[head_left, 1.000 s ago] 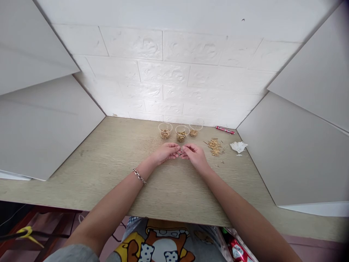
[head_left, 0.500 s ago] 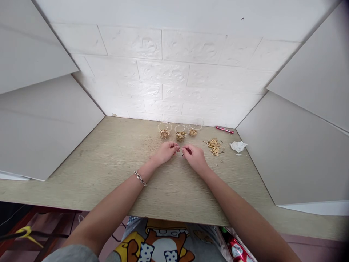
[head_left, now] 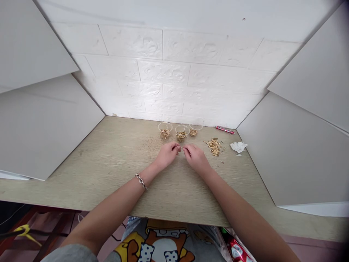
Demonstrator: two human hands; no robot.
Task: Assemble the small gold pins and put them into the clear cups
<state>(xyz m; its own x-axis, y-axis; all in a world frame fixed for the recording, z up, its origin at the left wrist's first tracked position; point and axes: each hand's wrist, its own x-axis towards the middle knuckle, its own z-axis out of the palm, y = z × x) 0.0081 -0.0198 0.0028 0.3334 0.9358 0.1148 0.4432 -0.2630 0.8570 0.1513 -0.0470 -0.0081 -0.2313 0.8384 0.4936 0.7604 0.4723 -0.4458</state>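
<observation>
My left hand point(head_left: 169, 153) and my right hand point(head_left: 196, 158) meet fingertip to fingertip above the table, just in front of the cups. Both are closed in a pinch. A small thin piece point(head_left: 182, 147) shows between the fingertips; its details are too small to make out. Beyond my hands stand three clear plastic cups with small gold-coloured parts inside: a left cup point(head_left: 165, 126), a middle cup point(head_left: 182, 128) and a right cup point(head_left: 196, 123). To the right of my right hand lies a loose pile of gold-coloured metal pins point(head_left: 214, 147).
Fine gold-coloured bits point(head_left: 148, 144) are scattered left of my left hand. A crumpled white tissue point(head_left: 238, 146) and a red wrapped stick point(head_left: 224, 130) lie at the right. Grey panels point(head_left: 308, 156) flank the wooden table point(head_left: 174, 196), with a white brick-pattern wall point(head_left: 163, 72) behind.
My fingertips have drawn slightly closer together around the small piece. A dark tip seen under my right fingers earlier no longer shows. The cups and pile stay put.
</observation>
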